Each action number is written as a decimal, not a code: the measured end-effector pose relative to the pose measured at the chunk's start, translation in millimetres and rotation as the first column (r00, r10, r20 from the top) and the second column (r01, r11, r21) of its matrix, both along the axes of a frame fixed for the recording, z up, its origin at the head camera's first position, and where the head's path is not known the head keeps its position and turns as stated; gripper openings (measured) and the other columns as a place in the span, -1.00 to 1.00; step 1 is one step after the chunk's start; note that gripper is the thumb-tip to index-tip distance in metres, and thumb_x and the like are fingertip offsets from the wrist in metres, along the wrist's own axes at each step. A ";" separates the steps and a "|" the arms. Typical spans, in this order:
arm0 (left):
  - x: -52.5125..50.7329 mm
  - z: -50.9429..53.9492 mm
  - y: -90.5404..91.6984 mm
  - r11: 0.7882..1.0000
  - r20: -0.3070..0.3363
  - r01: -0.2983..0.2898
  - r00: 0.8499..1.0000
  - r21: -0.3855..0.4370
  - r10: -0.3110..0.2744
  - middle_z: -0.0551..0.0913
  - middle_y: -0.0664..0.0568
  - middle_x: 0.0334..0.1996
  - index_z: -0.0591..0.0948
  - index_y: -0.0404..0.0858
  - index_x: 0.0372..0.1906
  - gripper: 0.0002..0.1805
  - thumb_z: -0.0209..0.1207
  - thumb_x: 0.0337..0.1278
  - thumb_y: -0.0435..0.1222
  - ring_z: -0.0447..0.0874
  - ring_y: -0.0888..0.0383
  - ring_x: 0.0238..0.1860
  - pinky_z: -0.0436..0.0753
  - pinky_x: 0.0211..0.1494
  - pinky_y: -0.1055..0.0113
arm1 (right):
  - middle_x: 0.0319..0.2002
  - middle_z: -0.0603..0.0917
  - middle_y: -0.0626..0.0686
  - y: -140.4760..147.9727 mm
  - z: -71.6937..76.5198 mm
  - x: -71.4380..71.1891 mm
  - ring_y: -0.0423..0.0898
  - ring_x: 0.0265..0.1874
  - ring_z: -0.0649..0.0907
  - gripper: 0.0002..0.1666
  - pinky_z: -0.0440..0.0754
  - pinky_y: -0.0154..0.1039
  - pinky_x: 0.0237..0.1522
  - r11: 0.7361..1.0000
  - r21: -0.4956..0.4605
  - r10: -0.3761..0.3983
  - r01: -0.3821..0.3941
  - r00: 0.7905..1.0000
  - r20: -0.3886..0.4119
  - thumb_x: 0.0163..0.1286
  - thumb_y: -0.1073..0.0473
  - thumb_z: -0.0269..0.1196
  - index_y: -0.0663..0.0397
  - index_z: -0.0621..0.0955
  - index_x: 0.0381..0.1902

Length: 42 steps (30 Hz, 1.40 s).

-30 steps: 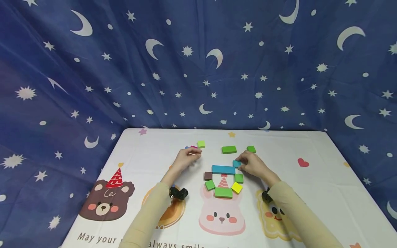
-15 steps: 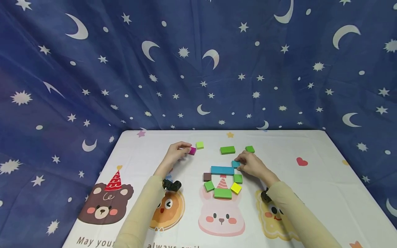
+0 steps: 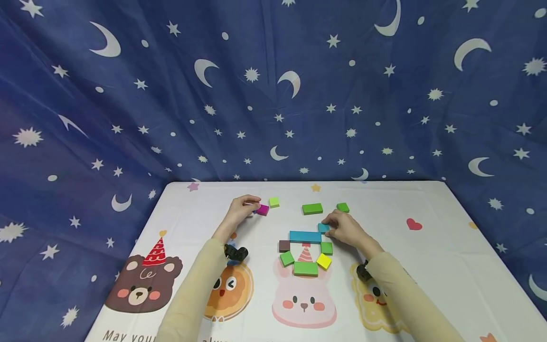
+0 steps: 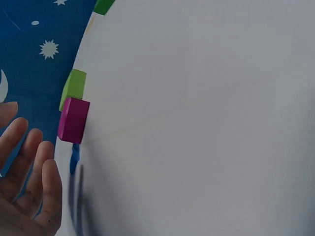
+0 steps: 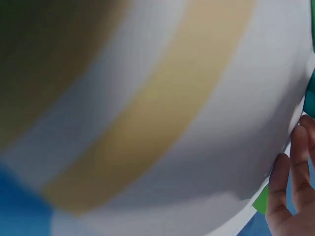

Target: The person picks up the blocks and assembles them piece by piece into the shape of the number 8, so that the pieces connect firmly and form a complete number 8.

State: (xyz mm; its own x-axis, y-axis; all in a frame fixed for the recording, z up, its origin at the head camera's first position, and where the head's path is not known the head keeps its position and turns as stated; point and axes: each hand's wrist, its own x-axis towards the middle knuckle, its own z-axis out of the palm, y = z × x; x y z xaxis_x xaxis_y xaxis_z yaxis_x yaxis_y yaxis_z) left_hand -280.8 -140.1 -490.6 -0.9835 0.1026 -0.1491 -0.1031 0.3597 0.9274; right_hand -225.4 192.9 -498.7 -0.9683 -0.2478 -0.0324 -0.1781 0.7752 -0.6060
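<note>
Beside the magenta block (image 3: 262,210), my left hand (image 3: 239,213) has its fingers loosely extended. The left wrist view has that hand (image 4: 27,187) apart from the magenta block (image 4: 74,120), with a bit of blue block (image 4: 74,158) beneath it. My right hand (image 3: 348,229) pinches the small blue block (image 3: 323,228) between thumb and fingers, at the right end of the long blue block (image 3: 305,237). At the right wrist view's edge, the fingers of the right hand (image 5: 294,189) touch a teal block (image 5: 309,103).
Below the long blue block, a brown block (image 3: 284,246), several green ones (image 3: 305,269) and a yellow one (image 3: 324,261) form a ring. Farther back lie a lime block (image 3: 274,203), a long green block (image 3: 312,209) and a small green block (image 3: 343,207). A patterned curtain (image 3: 239,142) hangs behind.
My left hand has moved left, and the magenta block beside it has shifted slightly left and nearer. The right hand has stayed at the small blue block.
</note>
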 end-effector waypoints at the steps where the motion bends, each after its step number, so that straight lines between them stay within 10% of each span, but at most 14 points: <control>1: -0.5 -1.3 -0.3 1.000 -0.002 0.003 1.000 -0.007 -0.003 0.65 -0.12 0.00 0.61 -0.23 0.08 -0.65 0.20 0.20 -0.26 0.60 0.11 -0.12 0.60 -0.08 0.23 | -0.27 0.58 0.02 -0.2 -0.6 0.1 -0.09 -0.28 0.48 -0.68 0.48 -0.17 -0.14 1.000 -0.005 0.002 -0.002 1.000 0.001 0.06 0.33 0.42 0.10 0.69 -0.16; 20: -8.9 -15.6 5.0 0.975 -0.011 0.117 0.993 -0.188 -0.121 0.55 -0.20 0.14 0.58 -0.26 0.15 -0.49 0.26 -0.01 -0.50 0.50 -0.07 0.15 0.47 0.27 0.10 | -0.31 0.54 0.03 0.3 -3.7 2.6 -0.08 -0.31 0.44 -0.67 0.41 -0.22 -0.22 0.999 -0.050 -0.022 0.023 0.999 0.029 0.03 0.36 0.42 0.12 0.70 -0.17; 42: -10.3 -15.3 4.2 0.948 -0.088 0.111 0.986 -0.299 -0.144 0.58 -0.16 0.05 0.63 -0.24 0.07 -0.57 0.25 0.02 -0.49 0.55 -0.05 0.11 0.48 0.26 0.11 | -0.33 0.51 0.04 1.3 -0.1 -1.6 -0.07 -0.31 0.43 -0.65 0.38 -0.22 -0.25 0.997 -0.079 -0.007 0.011 0.999 0.048 0.04 0.38 0.41 0.15 0.69 -0.15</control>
State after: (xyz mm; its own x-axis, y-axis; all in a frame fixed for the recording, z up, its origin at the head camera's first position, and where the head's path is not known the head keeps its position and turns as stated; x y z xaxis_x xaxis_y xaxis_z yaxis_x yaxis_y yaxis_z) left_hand -291.1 -135.9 -505.9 -0.9769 0.1959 -0.0856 0.0557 0.6199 0.7827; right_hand -227.0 194.2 -498.8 -0.9683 -0.2426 -0.0588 -0.1409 0.7257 -0.6734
